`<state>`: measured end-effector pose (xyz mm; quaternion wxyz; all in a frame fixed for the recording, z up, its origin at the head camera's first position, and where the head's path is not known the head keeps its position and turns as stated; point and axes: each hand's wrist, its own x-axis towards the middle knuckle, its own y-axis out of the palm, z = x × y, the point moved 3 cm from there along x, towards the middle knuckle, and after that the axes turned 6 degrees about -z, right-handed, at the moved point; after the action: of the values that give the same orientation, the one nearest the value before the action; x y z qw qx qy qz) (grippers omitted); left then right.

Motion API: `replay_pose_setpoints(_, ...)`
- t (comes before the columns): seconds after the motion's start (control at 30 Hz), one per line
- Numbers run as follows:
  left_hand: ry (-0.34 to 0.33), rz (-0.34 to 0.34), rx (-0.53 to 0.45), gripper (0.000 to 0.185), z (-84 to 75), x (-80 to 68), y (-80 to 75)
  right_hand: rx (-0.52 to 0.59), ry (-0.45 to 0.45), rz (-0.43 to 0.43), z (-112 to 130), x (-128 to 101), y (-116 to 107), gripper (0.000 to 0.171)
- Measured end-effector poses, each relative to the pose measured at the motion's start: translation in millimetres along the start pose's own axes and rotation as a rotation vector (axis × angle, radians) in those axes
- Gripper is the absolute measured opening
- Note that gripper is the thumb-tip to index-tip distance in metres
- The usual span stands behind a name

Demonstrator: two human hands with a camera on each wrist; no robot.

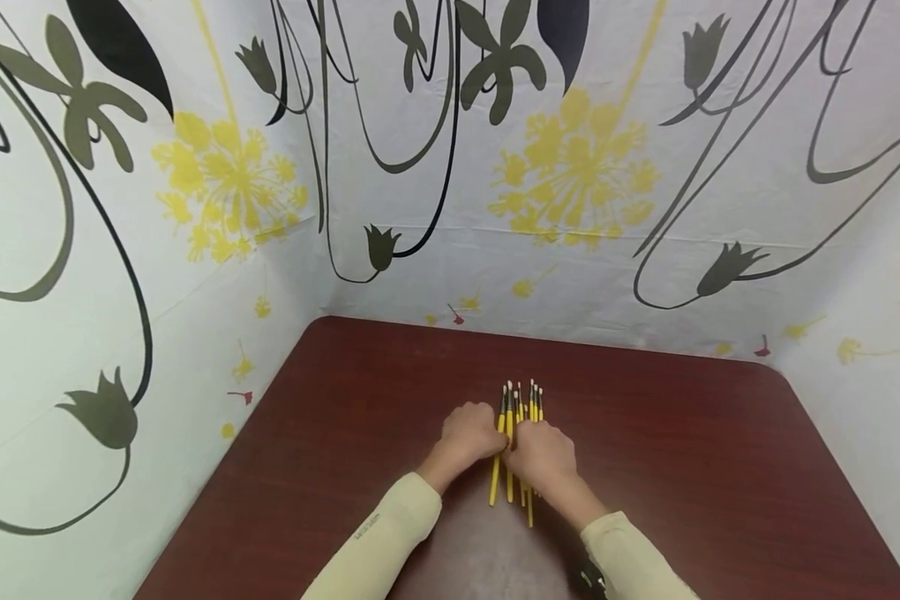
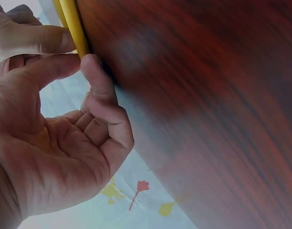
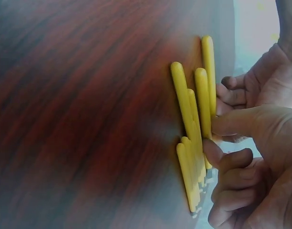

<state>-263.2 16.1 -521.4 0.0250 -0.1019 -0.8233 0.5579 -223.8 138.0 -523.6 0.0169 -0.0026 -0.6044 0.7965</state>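
Note:
Several yellow-handled paintbrushes (image 1: 521, 402) lie side by side on the dark red-brown table (image 1: 682, 467), bristles pointing away from me. My left hand (image 1: 471, 435) sits at the bundle's left side, and in the left wrist view that left hand (image 2: 79, 50) pinches a yellow handle (image 2: 72, 26) between thumb and forefinger. My right hand (image 1: 542, 454) covers the middle of the bundle from the right. In the right wrist view this right hand (image 3: 210, 138) holds the yellow handles (image 3: 191, 138) with thumb and curled fingers against the tabletop.
Walls covered in white sheeting with black and yellow flower prints (image 1: 570, 175) enclose the table at the back, left and right. Bare tabletop stretches to both sides of the brushes. Both forearms wear pale cream sleeves (image 1: 378, 542).

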Motion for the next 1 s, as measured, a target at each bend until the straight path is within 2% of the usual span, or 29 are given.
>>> replay_pose_setpoints(0.27, -0.008, 0.011, -0.012, 0.029, 0.2, -0.1, 0.6, 0.024, 0.001, 0.000, -2.0, -0.9, 1.9, 0.031)
replay_pose_setpoints(0.53, 0.008, -0.017, -0.062, 0.036, 0.8, -1.1, 3.2, 0.021, 0.027, -0.053, -3.0, -1.8, 3.1, 0.038)
replay_pose_setpoints(0.8, 0.009, -0.032, -0.183, 0.042, -1.3, -2.2, -3.2, 0.084, 0.063, -0.076, -9.8, -1.2, -2.5, 0.049)
replay_pose_setpoints(1.0, 0.045, -0.032, -0.261, 0.041, -1.6, 4.3, -9.6, 0.160, 0.043, -0.118, -16.2, 3.0, -8.7, 0.039)
